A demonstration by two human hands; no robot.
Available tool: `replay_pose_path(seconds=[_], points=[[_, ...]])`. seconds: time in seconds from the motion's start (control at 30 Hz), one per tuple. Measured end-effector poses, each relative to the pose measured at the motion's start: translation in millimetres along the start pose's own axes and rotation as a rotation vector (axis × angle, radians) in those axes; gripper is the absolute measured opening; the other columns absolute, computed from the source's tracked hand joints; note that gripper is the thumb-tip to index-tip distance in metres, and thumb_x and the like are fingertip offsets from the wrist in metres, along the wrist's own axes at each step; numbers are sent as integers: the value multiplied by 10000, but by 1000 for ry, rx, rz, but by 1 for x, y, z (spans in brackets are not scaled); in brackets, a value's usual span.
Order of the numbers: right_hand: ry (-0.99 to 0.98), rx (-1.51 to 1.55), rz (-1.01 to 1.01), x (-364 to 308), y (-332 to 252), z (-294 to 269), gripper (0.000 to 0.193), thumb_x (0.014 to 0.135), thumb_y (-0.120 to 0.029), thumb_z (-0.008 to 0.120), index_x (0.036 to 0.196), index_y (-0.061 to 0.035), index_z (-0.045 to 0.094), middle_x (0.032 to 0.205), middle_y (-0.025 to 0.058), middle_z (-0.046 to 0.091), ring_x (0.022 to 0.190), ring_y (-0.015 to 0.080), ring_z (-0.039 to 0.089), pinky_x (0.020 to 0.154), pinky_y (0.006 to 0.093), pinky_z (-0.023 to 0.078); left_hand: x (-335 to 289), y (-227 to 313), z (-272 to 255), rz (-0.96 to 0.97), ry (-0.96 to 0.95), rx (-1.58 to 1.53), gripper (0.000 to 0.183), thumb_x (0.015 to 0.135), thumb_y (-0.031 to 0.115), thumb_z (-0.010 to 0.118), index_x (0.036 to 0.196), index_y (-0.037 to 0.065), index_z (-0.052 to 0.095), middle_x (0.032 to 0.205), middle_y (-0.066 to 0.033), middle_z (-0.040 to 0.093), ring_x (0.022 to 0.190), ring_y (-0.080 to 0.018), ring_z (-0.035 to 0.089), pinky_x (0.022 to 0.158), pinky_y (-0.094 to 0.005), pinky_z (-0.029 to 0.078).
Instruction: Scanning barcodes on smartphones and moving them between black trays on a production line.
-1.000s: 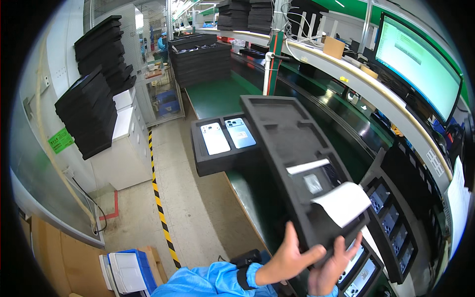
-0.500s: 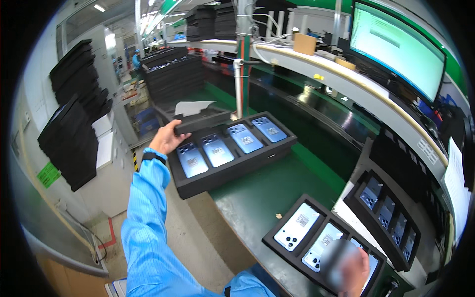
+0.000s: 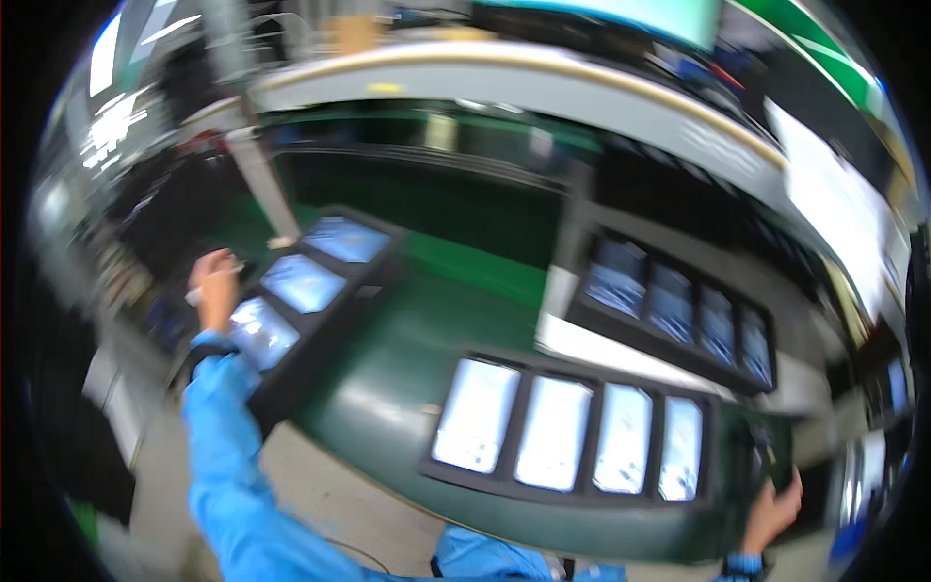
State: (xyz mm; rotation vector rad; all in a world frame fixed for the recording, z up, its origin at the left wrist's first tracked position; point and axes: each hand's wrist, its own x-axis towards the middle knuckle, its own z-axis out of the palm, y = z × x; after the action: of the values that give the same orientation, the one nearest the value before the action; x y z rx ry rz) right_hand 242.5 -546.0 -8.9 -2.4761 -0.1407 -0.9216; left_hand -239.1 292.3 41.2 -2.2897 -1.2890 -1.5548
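Blurred by motion, my left hand (image 3: 215, 291) is at the far left edge of a black foam tray (image 3: 325, 354). Its fingers look curled together, and what is in them cannot be made out. Three pale blue phones (image 3: 303, 283) show in that tray; my forearm covers part of it. My right hand (image 3: 773, 509) is low at the right, beside a dark object (image 3: 763, 448) too blurred to name; whether it grips this is unclear. Left of it, a second black tray (image 3: 572, 493) holds several bright phones (image 3: 551, 432) in a row.
Behind the second tray, another black tray of phones (image 3: 669, 303) rests over a white surface (image 3: 582, 339). A shelf (image 3: 524, 73) runs along the back with a monitor (image 3: 621, 15) above. White sheets (image 3: 824, 194) hang at the right. The green bench (image 3: 378, 407) has a curved front edge.
The view has swung right, bringing the second tray to the middle. My left fingers, spread before, now look curled. My right hand has moved from over the second tray to its right.
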Motion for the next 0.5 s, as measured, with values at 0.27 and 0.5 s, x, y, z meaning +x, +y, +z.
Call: replay_pose_path(seconds=[0.27, 0.5], points=[[-154, 373, 408, 17, 57, 17, 588, 898, -186, 727, 1421, -40, 500, 1166, 142, 630, 1054, 243, 630, 920, 354, 496, -110, 352, 1, 294, -847, -663, 150, 891, 54, 647, 1030, 6, 676, 991, -110, 674, 974, -237, 660, 912, -349, 509], [180, 1001, 607, 131, 48, -19, 566, 1014, -471, 600, 1360, -35, 504, 1154, 121, 663, 803, 140, 652, 634, 265, 508, -230, 497, 76, 753, -1053, -733, 418, 885, 237, 705, 1272, 91, 645, 1406, -214, 506, 1322, -416, 462, 1116, -487, 364]])
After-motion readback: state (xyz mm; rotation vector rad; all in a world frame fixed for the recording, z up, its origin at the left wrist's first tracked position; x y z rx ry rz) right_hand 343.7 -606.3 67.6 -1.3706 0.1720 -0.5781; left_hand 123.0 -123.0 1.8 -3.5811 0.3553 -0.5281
